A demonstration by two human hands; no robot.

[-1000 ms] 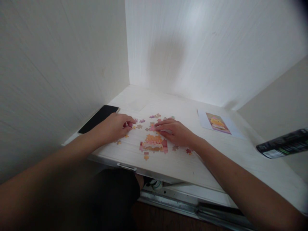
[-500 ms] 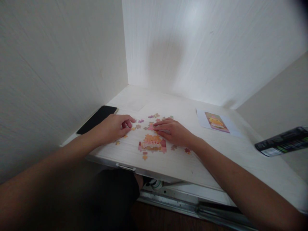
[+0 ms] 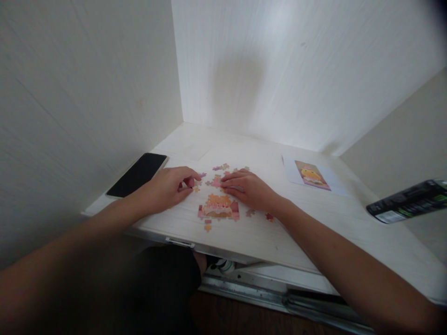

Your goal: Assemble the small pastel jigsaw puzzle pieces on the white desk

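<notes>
A partly joined jigsaw puzzle [image 3: 219, 209], showing a cake-like picture in orange, white and pink, lies flat on the white tabletop [image 3: 251, 242]. Above it is a small pink group of jigsaw pieces [image 3: 215, 180]. My right hand [image 3: 247, 188] has its thumb and fingertips pressed at this group's right edge, gripping a piece that its fingers partly cover. To the left, my left hand [image 3: 178, 186] hovers low with curled fingers; thumb and forefinger are apart beside a yellowish loose piece [image 3: 196, 189]. I see nothing held there.
Loose pieces [image 3: 221, 166] lie beyond my hands, and a red one [image 3: 269, 217] near my right wrist. A black phone [image 3: 138, 176] is at left. A printed picture sheet [image 3: 312, 176] lies at right, near a dark can [image 3: 407, 202]. Walls enclose the table.
My left hand has shifted slightly right, closer to the pink group of pieces. My right hand stays at that group. The whole view has moved a little.
</notes>
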